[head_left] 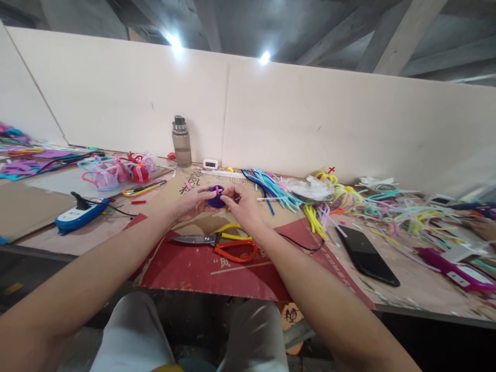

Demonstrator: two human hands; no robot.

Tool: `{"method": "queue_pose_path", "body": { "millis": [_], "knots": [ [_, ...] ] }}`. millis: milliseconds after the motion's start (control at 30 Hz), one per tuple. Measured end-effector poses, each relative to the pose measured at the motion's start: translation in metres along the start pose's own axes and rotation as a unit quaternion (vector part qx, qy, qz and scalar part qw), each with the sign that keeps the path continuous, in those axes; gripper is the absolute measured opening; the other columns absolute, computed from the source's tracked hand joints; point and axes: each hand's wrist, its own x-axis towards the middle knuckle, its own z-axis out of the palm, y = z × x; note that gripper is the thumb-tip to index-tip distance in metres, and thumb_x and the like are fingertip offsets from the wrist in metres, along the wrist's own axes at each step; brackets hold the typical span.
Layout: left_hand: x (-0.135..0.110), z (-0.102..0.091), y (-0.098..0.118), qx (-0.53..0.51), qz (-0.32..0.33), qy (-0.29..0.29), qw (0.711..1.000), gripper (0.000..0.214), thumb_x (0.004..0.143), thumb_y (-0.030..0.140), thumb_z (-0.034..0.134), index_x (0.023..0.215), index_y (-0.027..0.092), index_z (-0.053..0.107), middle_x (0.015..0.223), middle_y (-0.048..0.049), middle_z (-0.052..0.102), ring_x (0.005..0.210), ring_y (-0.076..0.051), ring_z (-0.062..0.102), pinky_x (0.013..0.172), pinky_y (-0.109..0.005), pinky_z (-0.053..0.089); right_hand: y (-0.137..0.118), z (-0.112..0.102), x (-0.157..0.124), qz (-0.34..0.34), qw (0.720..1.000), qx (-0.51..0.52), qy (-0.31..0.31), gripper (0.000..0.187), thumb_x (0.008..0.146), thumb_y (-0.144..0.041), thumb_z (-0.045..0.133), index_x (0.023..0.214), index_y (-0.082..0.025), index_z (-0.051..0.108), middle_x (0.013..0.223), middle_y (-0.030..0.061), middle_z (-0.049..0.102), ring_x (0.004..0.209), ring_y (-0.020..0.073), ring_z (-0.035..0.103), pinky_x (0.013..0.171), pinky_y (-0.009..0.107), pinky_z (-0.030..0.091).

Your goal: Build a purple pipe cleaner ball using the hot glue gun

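Between my hands is a small dark purple round piece [215, 202], fuzzy like coiled pipe cleaner, with a pink bit on its top. My left hand [196, 203] grips it from the left side, thumb across its upper edge. The fingers of my right hand [241, 202] pinch at its right side; a bit of orange shows beneath them. Just below, scissors [217, 244] with one yellow and one red handle lie on a red cardboard sheet [174, 276], blades pointing left.
Left are a blue-and-white power strip [83, 214], a yellow cutter [144, 189] and several fuzzy pink and red pieces [106, 177]. A bottle [181, 142] stands behind. Right lie pipe cleaners [271, 186], a black phone [368, 256] and a purple power strip [457, 271]. Another person's hand [480, 226] shows far right.
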Motion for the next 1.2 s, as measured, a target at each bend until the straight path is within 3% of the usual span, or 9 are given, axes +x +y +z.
{"method": "queue_pose_path", "body": {
  "millis": [267, 433, 600, 867, 1100, 1200],
  "knots": [
    [-0.002, 0.006, 0.001, 0.025, 0.015, 0.003, 1.0, 0.027, 0.079, 0.025, 0.071, 0.104, 0.016, 0.07, 0.103, -0.0096, 0.069, 0.079, -0.015, 0.065, 0.07, -0.028, 0.054, -0.004, 0.002, -0.002, 0.01, 1.0, 0.012, -0.002, 0.01, 0.079, -0.029, 0.06, 0.076, -0.02, 0.056, 0.073, -0.0005, 0.056, 0.065, 0.0134, 0.049, 0.064, 0.028, 0.041],
    [-0.003, 0.005, -0.002, 0.046, 0.024, -0.014, 0.999, 0.032, 0.082, 0.026, 0.067, 0.112, 0.015, 0.068, 0.109, -0.0116, 0.067, 0.084, -0.016, 0.064, 0.074, -0.029, 0.054, -0.009, 0.0, -0.003, 0.006, 1.0, -0.001, -0.005, 0.011, 0.079, -0.025, 0.06, 0.07, -0.019, 0.056, 0.071, -0.0006, 0.056, 0.066, 0.0133, 0.049, 0.064, 0.028, 0.039],
    [-0.002, 0.003, -0.004, 0.003, 0.017, -0.019, 1.0, 0.042, 0.073, 0.018, 0.073, 0.114, 0.019, 0.067, 0.113, -0.0088, 0.066, 0.086, -0.015, 0.064, 0.075, -0.027, 0.054, -0.008, -0.002, -0.002, 0.003, 1.0, -0.022, -0.007, 0.012, 0.081, -0.024, 0.057, 0.07, -0.019, 0.055, 0.07, -0.0017, 0.055, 0.066, 0.0125, 0.049, 0.065, 0.027, 0.039],
    [0.0, 0.004, -0.002, 0.03, 0.021, -0.01, 0.999, 0.027, 0.079, 0.023, 0.069, 0.105, 0.017, 0.071, 0.106, -0.0091, 0.068, 0.083, -0.016, 0.064, 0.072, -0.027, 0.055, -0.005, 0.0, -0.002, -0.004, 1.0, -0.017, -0.011, 0.01, 0.08, -0.023, 0.059, 0.072, -0.018, 0.058, 0.071, -0.0011, 0.056, 0.067, 0.0125, 0.05, 0.067, 0.026, 0.039],
    [0.0, 0.0, -0.001, 0.035, 0.049, 0.003, 0.998, 0.033, 0.076, 0.023, 0.072, 0.109, 0.018, 0.071, 0.109, -0.011, 0.069, 0.087, -0.019, 0.066, 0.068, -0.027, 0.056, -0.007, -0.005, 0.001, 0.037, 0.997, 0.062, -0.008, 0.021, 0.086, -0.037, 0.052, 0.077, -0.018, 0.057, 0.068, -0.0027, 0.053, 0.061, 0.0113, 0.046, 0.061, 0.024, 0.039],
    [0.001, -0.005, -0.001, 0.037, 0.072, 0.025, 0.996, 0.035, 0.077, 0.024, 0.071, 0.112, 0.02, 0.07, 0.114, -0.0108, 0.067, 0.094, -0.021, 0.065, 0.07, -0.028, 0.056, -0.001, -0.017, 0.007, 0.043, 0.999, 0.011, 0.03, 0.022, 0.087, -0.038, 0.05, 0.08, -0.018, 0.057, 0.068, -0.0022, 0.055, 0.061, 0.0117, 0.048, 0.062, 0.024, 0.04]
  ]
}}
